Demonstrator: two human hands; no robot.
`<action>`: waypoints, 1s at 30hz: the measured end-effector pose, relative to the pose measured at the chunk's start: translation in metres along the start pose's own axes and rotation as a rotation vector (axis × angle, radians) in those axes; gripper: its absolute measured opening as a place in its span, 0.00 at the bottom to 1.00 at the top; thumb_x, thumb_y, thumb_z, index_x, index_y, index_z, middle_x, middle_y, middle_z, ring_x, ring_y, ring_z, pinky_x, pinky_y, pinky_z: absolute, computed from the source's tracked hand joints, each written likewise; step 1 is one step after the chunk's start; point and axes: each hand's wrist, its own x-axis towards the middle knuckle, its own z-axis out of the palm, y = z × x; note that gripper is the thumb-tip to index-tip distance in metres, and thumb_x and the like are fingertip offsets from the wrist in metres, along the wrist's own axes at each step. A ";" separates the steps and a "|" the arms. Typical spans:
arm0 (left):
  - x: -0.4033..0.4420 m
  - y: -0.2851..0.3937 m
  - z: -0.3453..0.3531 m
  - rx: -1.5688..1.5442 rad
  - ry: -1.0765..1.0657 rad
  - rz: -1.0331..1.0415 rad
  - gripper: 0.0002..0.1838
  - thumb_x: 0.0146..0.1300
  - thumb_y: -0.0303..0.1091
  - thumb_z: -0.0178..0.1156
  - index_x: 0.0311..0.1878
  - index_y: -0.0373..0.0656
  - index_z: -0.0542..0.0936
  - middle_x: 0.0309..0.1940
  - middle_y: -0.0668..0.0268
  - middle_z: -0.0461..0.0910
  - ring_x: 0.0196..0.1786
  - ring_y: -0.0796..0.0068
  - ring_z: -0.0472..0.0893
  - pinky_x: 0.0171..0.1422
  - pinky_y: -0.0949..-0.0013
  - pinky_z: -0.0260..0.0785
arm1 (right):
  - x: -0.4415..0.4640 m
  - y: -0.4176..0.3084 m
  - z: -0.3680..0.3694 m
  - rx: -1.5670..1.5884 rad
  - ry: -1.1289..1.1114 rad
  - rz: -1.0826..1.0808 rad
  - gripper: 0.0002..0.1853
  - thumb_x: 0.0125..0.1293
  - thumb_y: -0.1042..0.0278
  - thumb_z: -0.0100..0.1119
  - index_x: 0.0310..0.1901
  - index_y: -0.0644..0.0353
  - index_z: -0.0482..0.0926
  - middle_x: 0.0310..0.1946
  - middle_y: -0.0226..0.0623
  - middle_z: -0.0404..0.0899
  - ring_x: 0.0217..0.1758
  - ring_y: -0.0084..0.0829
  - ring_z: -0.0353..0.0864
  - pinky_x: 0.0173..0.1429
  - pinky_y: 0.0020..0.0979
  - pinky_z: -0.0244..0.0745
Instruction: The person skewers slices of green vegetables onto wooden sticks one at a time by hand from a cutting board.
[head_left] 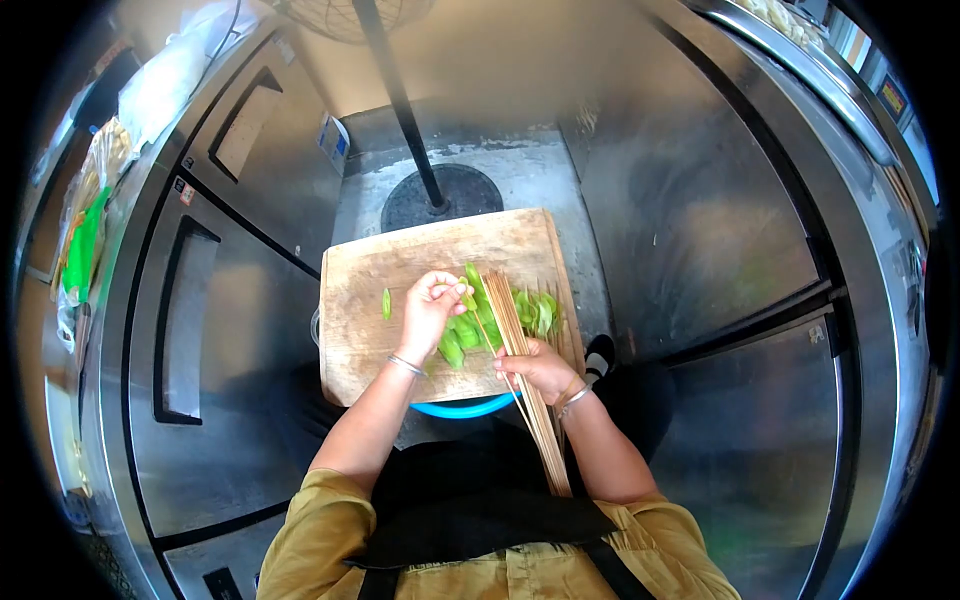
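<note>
My right hand (545,370) is closed around a thick bundle of bamboo skewers (506,315), which slants from over the board down toward my lap. A single skewer (485,330) angles out of that hand toward my left. At its upper end my left hand (430,315) pinches a small green vegetable piece (469,301), partly hidden by the fingers. Loose green pieces (452,346) lie in a pile on the wooden cutting board (365,265) between my hands. More green pieces (538,312), with thin sticks among them, lie right of the bundle.
One green strip (387,304) lies apart on the board's left. Beneath the board's near edge shows a blue rim (465,408). A black pole on a round base (440,195) stands behind. Steel cabinets (240,330) flank both sides; bags (90,240) lie on the left counter.
</note>
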 end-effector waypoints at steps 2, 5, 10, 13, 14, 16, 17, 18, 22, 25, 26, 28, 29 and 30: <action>-0.001 -0.002 -0.001 -0.007 -0.019 0.002 0.03 0.59 0.23 0.54 0.35 0.42 0.72 0.29 0.66 0.78 0.36 0.80 0.79 0.33 0.81 0.72 | 0.000 0.000 -0.001 -0.002 -0.006 0.003 0.06 0.53 0.74 0.61 0.31 0.58 0.74 0.22 0.31 0.75 0.21 0.19 0.71 0.23 0.20 0.65; -0.006 -0.008 0.002 -0.036 -0.047 -0.045 0.03 0.59 0.23 0.54 0.35 0.42 0.72 0.29 0.66 0.78 0.36 0.80 0.79 0.34 0.80 0.72 | 0.001 0.001 -0.002 -0.004 -0.008 -0.001 0.05 0.53 0.74 0.61 0.31 0.59 0.74 0.22 0.31 0.75 0.20 0.19 0.71 0.23 0.20 0.65; -0.018 -0.018 0.010 -0.126 -0.008 -0.110 0.03 0.59 0.25 0.55 0.35 0.42 0.72 0.28 0.69 0.78 0.36 0.81 0.78 0.34 0.79 0.72 | 0.001 0.002 -0.002 -0.018 0.008 -0.021 0.05 0.53 0.75 0.60 0.31 0.59 0.74 0.22 0.32 0.75 0.18 0.19 0.70 0.22 0.21 0.65; -0.021 -0.021 0.015 -0.210 0.027 -0.150 0.03 0.58 0.27 0.57 0.34 0.45 0.73 0.30 0.69 0.79 0.33 0.83 0.77 0.35 0.79 0.72 | 0.000 0.002 0.002 -0.001 0.043 -0.055 0.08 0.53 0.76 0.59 0.34 0.61 0.72 0.21 0.31 0.74 0.18 0.19 0.70 0.21 0.21 0.65; -0.020 -0.024 0.017 -0.213 0.026 -0.146 0.03 0.58 0.27 0.57 0.34 0.45 0.73 0.30 0.69 0.79 0.33 0.83 0.77 0.35 0.79 0.72 | -0.002 0.002 0.003 -0.030 0.093 -0.089 0.08 0.53 0.77 0.59 0.35 0.61 0.71 0.20 0.31 0.73 0.18 0.19 0.70 0.22 0.21 0.66; -0.016 -0.032 0.020 -0.209 0.058 -0.207 0.02 0.58 0.26 0.56 0.33 0.43 0.73 0.25 0.71 0.75 0.28 0.84 0.75 0.32 0.80 0.72 | -0.007 -0.002 0.007 -0.066 0.139 -0.125 0.09 0.53 0.77 0.58 0.36 0.62 0.70 0.20 0.30 0.72 0.18 0.19 0.71 0.22 0.21 0.66; -0.015 -0.036 0.023 -0.223 0.082 -0.203 0.02 0.58 0.26 0.57 0.32 0.43 0.73 0.23 0.72 0.74 0.25 0.84 0.73 0.30 0.80 0.70 | -0.011 -0.006 0.011 -0.063 0.151 -0.126 0.09 0.54 0.78 0.58 0.37 0.62 0.69 0.20 0.29 0.71 0.18 0.19 0.71 0.22 0.21 0.67; -0.013 -0.040 0.025 -0.225 0.087 -0.199 0.02 0.58 0.26 0.57 0.32 0.43 0.73 0.23 0.72 0.74 0.25 0.84 0.73 0.30 0.80 0.70 | -0.013 -0.008 0.013 -0.058 0.163 -0.126 0.10 0.54 0.78 0.57 0.37 0.62 0.69 0.19 0.28 0.70 0.18 0.19 0.71 0.22 0.21 0.67; -0.008 -0.050 0.034 -0.082 0.048 -0.189 0.01 0.56 0.24 0.55 0.31 0.41 0.73 0.21 0.72 0.72 0.22 0.83 0.71 0.24 0.80 0.65 | -0.018 -0.014 0.010 0.066 0.027 -0.086 0.09 0.56 0.77 0.56 0.39 0.63 0.71 0.26 0.35 0.76 0.27 0.24 0.78 0.32 0.25 0.76; -0.006 -0.054 0.041 0.010 0.095 -0.137 0.01 0.56 0.22 0.53 0.29 0.38 0.73 0.20 0.71 0.70 0.18 0.84 0.69 0.20 0.79 0.63 | -0.018 -0.015 0.010 0.147 -0.071 -0.010 0.09 0.58 0.75 0.55 0.40 0.66 0.72 0.33 0.42 0.78 0.34 0.31 0.80 0.42 0.29 0.78; -0.005 -0.055 0.041 0.009 0.096 -0.138 0.01 0.56 0.22 0.53 0.29 0.38 0.73 0.20 0.71 0.70 0.18 0.84 0.69 0.20 0.79 0.63 | -0.016 -0.013 0.008 0.146 -0.071 -0.009 0.09 0.58 0.75 0.55 0.40 0.66 0.72 0.33 0.42 0.78 0.34 0.31 0.80 0.42 0.29 0.78; -0.004 -0.054 0.041 0.007 0.083 -0.155 0.01 0.57 0.21 0.52 0.30 0.37 0.73 0.21 0.70 0.71 0.19 0.83 0.70 0.21 0.79 0.64 | -0.009 -0.006 0.002 0.247 -0.090 0.031 0.08 0.57 0.75 0.55 0.39 0.67 0.72 0.35 0.47 0.77 0.37 0.33 0.80 0.46 0.32 0.78; -0.005 -0.054 0.038 -0.024 0.050 -0.173 0.01 0.58 0.23 0.53 0.32 0.38 0.73 0.23 0.69 0.73 0.21 0.83 0.72 0.24 0.80 0.67 | -0.007 -0.004 -0.001 0.262 -0.071 0.032 0.08 0.57 0.76 0.55 0.38 0.69 0.72 0.35 0.49 0.77 0.37 0.34 0.80 0.46 0.32 0.78; -0.006 -0.054 0.035 -0.027 0.052 -0.171 0.01 0.58 0.23 0.53 0.32 0.38 0.73 0.23 0.69 0.73 0.21 0.83 0.72 0.24 0.80 0.67 | -0.006 -0.002 -0.004 0.259 -0.072 0.033 0.08 0.57 0.76 0.55 0.38 0.69 0.72 0.35 0.49 0.77 0.37 0.34 0.80 0.46 0.32 0.78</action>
